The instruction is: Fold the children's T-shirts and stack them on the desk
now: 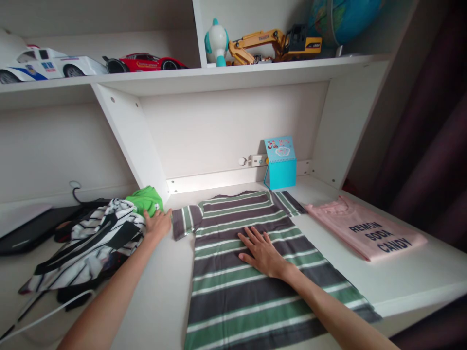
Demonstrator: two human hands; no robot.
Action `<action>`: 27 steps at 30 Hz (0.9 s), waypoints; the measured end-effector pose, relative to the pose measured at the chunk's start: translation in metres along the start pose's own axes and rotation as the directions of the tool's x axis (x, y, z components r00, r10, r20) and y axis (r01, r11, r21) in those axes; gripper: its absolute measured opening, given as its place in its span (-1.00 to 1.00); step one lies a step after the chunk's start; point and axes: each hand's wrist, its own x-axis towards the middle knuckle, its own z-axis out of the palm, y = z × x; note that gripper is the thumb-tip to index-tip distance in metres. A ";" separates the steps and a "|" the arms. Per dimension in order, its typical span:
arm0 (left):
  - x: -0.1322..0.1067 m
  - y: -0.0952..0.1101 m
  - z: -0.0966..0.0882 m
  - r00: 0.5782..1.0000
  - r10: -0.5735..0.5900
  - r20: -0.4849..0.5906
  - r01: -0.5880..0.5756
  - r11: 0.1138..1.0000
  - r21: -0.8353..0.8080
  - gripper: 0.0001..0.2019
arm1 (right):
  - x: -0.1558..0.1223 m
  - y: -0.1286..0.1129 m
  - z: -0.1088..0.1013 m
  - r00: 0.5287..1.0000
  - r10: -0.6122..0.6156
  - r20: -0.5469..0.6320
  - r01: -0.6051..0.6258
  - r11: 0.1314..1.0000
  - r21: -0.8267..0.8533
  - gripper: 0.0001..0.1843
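A striped T-shirt (233,289) in green, dark grey and white lies spread flat on the white desk, its collar towards the back. My right hand (262,250) rests palm down on the middle of the shirt, fingers spread. To the left, my left hand (157,226) is open beside the shirt's left sleeve (186,221), at the front of a bunched green garment (146,198). Whether its fingertips touch the green cloth I cannot tell. A crumpled black-and-white striped garment (105,231) lies by that hand. On the right is a folded pink T-shirt (365,228) with dark lettering.
A blue desk calendar (280,163) stands at the back by a power socket (258,160). Far left lie a black laptop-like item (36,231) and a white cable (54,311). Toy cars, including a red one (149,62), a yellow excavator (277,43) and a globe (343,22) occupy the upper shelf.
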 end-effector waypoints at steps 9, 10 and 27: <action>-0.023 0.006 -0.007 0.992 -0.015 -0.122 0.021 0.999 0.049 -0.64 | 0.002 0.002 -0.005 0.999 0.030 0.030 -0.030 1.000 0.009 -0.26; -0.020 0.014 -0.008 0.988 0.048 -0.145 -0.051 0.998 -0.022 -0.62 | 0.003 0.001 -0.005 0.999 0.035 0.036 -0.035 0.999 0.002 -0.26; 0.025 0.077 0.044 0.971 0.078 0.225 0.025 0.906 -0.422 -0.28 | 0.044 0.122 -0.032 0.906 0.422 -0.018 -0.421 0.901 -0.101 -0.37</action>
